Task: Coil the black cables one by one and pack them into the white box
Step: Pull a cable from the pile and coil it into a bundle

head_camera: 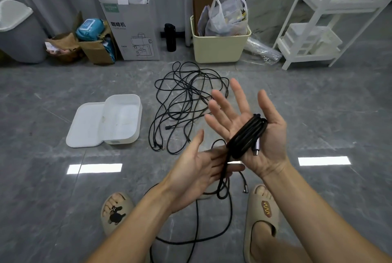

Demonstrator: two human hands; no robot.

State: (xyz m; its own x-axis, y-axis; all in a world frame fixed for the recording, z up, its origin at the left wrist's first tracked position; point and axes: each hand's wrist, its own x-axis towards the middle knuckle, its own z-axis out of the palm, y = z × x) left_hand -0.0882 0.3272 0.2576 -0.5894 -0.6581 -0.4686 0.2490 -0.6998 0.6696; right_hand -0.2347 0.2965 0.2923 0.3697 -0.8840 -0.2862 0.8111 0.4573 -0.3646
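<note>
Right hand (pixel 252 127) palm up, fingers straight, cable (pixel 246 135) wound round the palm, silver plug at its heel. Left hand (pixel 199 169) flat, touching the hanging tail. Loose cables (pixel 182 101) on floor (pixel 53 199) beside open white box (pixel 125 118).

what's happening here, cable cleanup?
Yes. A person is winding a black cable round the open right hand; several turns are on, its metal plug lying on the palm. The left hand feeds the loose tail, which runs down to the floor between two slippered feet. A tangled pile of cables is not yet coiled. The white box sits open left of the pile, lid beside it, no cables inside.
</note>
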